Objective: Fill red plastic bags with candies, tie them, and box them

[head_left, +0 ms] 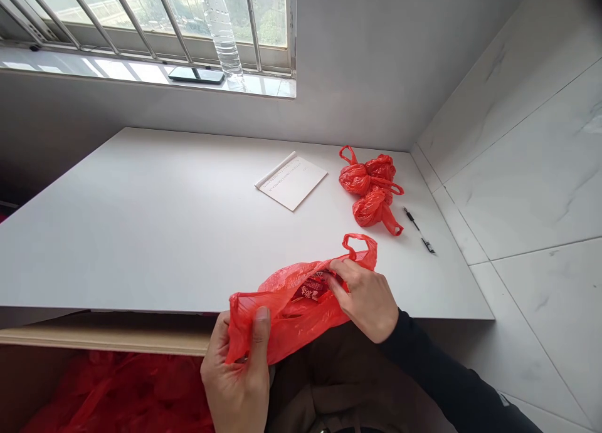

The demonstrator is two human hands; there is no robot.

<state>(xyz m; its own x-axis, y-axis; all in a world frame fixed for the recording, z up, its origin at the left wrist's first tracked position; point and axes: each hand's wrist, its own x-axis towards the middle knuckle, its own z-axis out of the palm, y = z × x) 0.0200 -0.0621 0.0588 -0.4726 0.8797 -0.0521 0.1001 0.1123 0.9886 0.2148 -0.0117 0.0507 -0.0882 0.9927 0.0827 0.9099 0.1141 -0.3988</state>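
A thin red plastic bag is stretched between my two hands at the table's front edge, its mouth partly spread. Inside it lie dark red printed packets; how many I cannot tell. My left hand pinches the bag's left end, the thumb lying over the plastic. On the other side my right hand grips the bag's rim near a loop handle, with thumb and fingertips at the opening beside the packets. Part of the right fingertips is hidden by the plastic.
Knotted red bags sit at the white table's back right, a pen beside them. A notepad lies left of them. A box of red plastic stands below. The windowsill holds a phone and bottle.
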